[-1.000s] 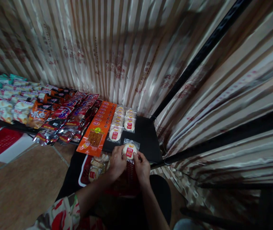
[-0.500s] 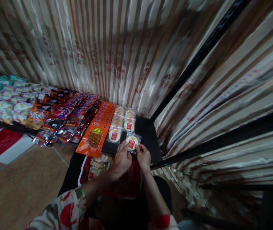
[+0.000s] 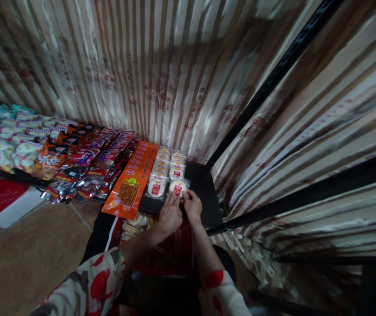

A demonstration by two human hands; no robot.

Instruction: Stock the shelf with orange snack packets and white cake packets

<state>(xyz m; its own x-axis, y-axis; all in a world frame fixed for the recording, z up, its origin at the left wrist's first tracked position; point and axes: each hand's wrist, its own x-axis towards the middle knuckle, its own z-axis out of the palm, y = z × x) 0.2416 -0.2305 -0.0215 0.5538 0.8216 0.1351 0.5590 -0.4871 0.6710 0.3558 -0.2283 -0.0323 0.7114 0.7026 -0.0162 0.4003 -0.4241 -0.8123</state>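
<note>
A clear-wrapped round rice cracker packet (image 3: 176, 186) with a red label lies at the front of the right-hand row on the black shelf (image 3: 204, 184). My left hand (image 3: 171, 215) has its fingertips on the near left edge of this packet. My right hand (image 3: 192, 206) pinches the packet's near right corner between thumb and fingers. Just to the left, another row of rice cracker packets (image 3: 157, 188) overlaps front to back. Below the shelf edge, a red box (image 3: 178, 245) holds more wrapped crackers (image 3: 134, 226), partly hidden behind my left forearm.
Left of the crackers lies a long orange snack bag (image 3: 130, 182). Farther left are dark red snack packets (image 3: 109, 151), orange bags (image 3: 51, 160) and white packets (image 3: 26, 153). A striped curtain (image 3: 161, 66) hangs behind; a black post (image 3: 257, 101) slants at the right.
Both my hands have moved forward with the rice cracker packet, from over the box to the shelf. The packet now meets the front of the right-hand row.
</note>
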